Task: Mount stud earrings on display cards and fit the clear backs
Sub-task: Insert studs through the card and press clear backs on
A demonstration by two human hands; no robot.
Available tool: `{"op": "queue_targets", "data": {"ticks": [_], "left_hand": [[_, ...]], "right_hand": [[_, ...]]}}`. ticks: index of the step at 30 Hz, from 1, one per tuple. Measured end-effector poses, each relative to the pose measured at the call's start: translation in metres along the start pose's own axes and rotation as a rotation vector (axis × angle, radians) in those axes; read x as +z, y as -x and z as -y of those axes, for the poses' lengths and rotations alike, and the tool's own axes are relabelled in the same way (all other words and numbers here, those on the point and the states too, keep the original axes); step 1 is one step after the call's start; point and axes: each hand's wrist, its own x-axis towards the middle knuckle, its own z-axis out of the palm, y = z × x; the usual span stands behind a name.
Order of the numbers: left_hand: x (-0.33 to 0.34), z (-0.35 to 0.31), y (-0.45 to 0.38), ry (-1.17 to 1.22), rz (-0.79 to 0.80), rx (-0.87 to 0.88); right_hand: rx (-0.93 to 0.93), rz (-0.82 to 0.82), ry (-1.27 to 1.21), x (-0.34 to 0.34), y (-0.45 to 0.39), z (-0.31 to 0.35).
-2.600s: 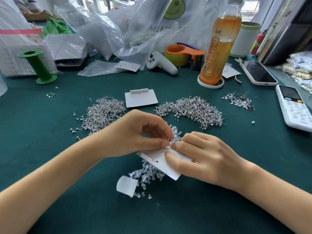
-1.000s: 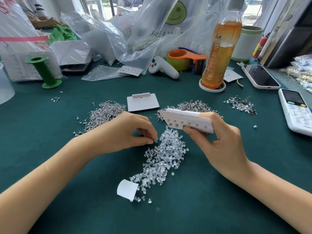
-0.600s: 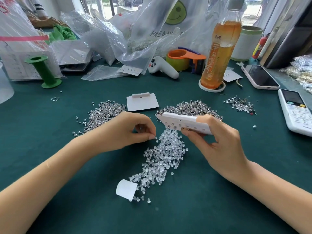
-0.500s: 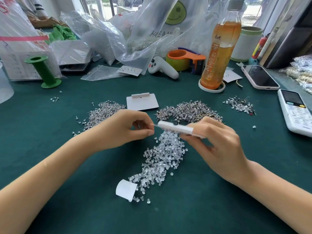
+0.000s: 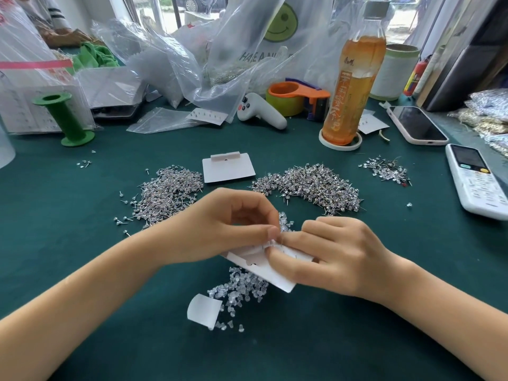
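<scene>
Green spool (image 5: 64,119) upright at 10 o'clock on the green table (image 5: 82,270), plastic bags (image 5: 170,67) behind it. Left stud pile (image 5: 165,195) at 11 o'clock of the hands, blank card (image 5: 228,169) flat just beyond, between the two stud heaps. Left hand (image 5: 220,229) at centre, fingers curled, thumb and forefinger pinched at the top edge of the held card (image 5: 264,266); what sits in the pinch is too small to tell. Held card tilted, back side up, above the clear backs (image 5: 242,290), which spill toward 6 o'clock next to a small curled paper piece (image 5: 203,310). Right hand (image 5: 338,257) grips the card from the right, thumb on top, fingers curled around its edge, fingertips touching the left hand's. Right stud pile (image 5: 313,187) at 12 o'clock of the right hand. White controller (image 5: 261,112) and orange tape dispenser (image 5: 297,99) at far 12 o'clock. Tea bottle (image 5: 353,89) upright on a white ring at 1 o'clock. Small stud cluster (image 5: 387,170) at 2 o'clock. Phone (image 5: 416,127) and white remote (image 5: 478,181) lie flat at the right edge.
</scene>
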Motion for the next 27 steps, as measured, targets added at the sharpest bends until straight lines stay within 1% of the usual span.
{"op": "queue_targets", "data": {"ticks": [16, 21, 27], "left_hand": [[0.0023, -0.0072, 0.0026, -0.131, 0.018, 0.001], [0.001, -0.0079, 0.0017, -0.237, 0.041, -0.001], [0.0002, -0.0091, 0.0012, -0.297, 0.054, -0.006]], "right_hand": [[0.049, 0.073, -0.024, -0.0013, -0.0004, 0.0036], [0.065, 0.108, -0.041, -0.0023, -0.0024, 0.0042], [0.077, 0.122, -0.043, -0.0023, -0.0027, 0.0049]]}}
